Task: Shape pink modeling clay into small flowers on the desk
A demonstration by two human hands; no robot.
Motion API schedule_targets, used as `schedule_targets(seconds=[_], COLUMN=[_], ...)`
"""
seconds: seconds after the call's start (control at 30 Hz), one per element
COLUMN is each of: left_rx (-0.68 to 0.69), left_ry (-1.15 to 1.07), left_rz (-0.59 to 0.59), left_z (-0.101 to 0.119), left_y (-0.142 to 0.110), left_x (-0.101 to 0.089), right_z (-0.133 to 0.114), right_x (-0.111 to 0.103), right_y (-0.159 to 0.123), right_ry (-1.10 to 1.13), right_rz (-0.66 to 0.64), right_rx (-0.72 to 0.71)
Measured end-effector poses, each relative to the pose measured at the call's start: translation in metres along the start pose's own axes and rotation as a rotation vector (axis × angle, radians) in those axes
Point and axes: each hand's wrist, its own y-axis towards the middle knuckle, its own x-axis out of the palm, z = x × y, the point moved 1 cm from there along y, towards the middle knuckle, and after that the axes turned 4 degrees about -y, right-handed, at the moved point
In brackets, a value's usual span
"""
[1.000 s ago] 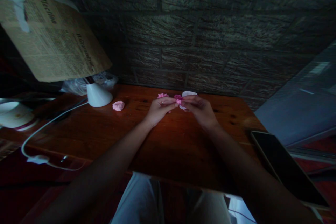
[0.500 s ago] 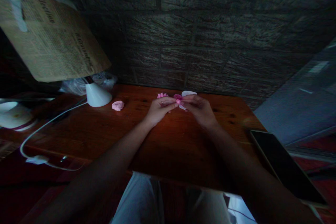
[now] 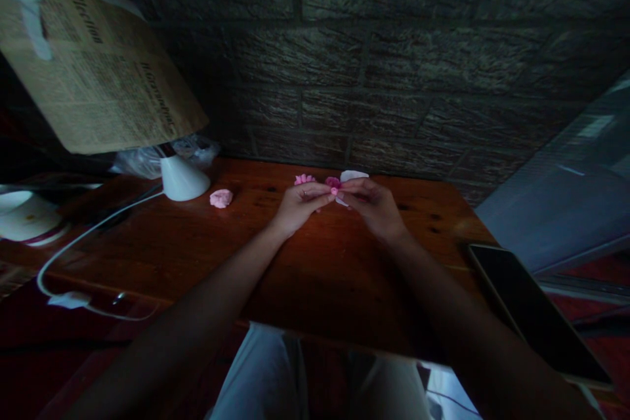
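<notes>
A small bright pink piece [image 3: 335, 191], soft-looking like clay, is pinched between the fingertips of both hands. My left hand [image 3: 300, 205] grips it from the left, thumb and fingers closed. From the right, my right hand [image 3: 378, 205] holds it the same way. Just behind the fingertips shows a darker pink piece [image 3: 333, 181]; whether it joins the held one I cannot tell. Beyond my left hand lies a ruffled pink piece [image 3: 304, 178], partly hidden. White paper or card [image 3: 353, 175] lies behind my right fingers. A pale pink lump [image 3: 221, 197] rests farther left on the table.
On the wooden table [image 3: 315, 275], a lamp [image 3: 184, 178] with a newsprint shade stands at left, its white cord [image 3: 88, 226] trailing forward. A white cup [image 3: 27, 215] is at far left. A dark-screened tablet or phone [image 3: 536, 312] lies right. A stone-textured wall [image 3: 319, 59] rises behind.
Almost nothing differs. Both hands stay in place around the small pink piece, with only a very slight shift of the fingertips.
</notes>
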Motion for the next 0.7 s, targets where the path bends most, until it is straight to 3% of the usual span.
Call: schedule_targets(seconds=[0.7], left_rx=[0.045], left_ry=[0.017], left_rz=[-0.024], left_z=[-0.0016], left_y=[0.0013], left_x=[-0.0025], right_z=[-0.0023], right_x=[-0.0016], right_y=[-0.0031], right_ry=[-0.176], right_rz=[-0.073], right_rx=[-0.046])
